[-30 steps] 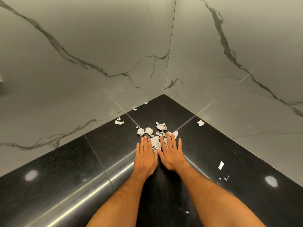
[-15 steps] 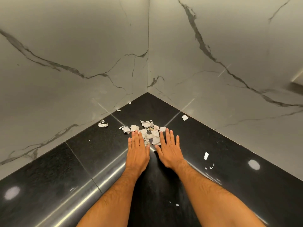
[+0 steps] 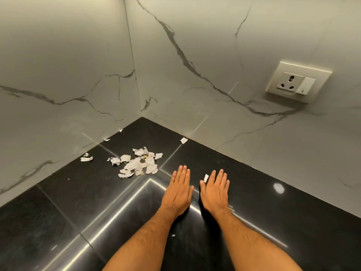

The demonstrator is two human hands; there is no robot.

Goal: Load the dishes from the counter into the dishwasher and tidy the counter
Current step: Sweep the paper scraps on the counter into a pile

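Both hands lie flat on the black polished table (image 3: 273,192), palms down, fingers straight and held close together, gripping nothing. The left hand (image 3: 178,189) sits just beside the right hand (image 3: 214,192), a narrow gap of bare stone between the thumbs. A small white paper scrap (image 3: 205,178) lies right at the index-finger side of the right hand, touching it or nearly so (which one cannot be told).

The main pile of torn paper pieces (image 3: 138,163) lies further back and to the left of the left hand, apart from its fingertips, towards the corner where the two marble walls (image 3: 68,75) meet. Nothing stands between the hands and the pile. Looser bits lie around it: a crumpled scrap (image 3: 86,158) near the left wall, a tiny fragment (image 3: 106,140) and another (image 3: 121,130) along the foot of that wall, and one piece (image 3: 183,140) by the foot of the right wall. A white speck (image 3: 173,235) lies on the table between the forearms.

On the right wall, well above the table, is a cream socket plate with a switch (image 3: 297,83). No dishes or dishwasher are in view
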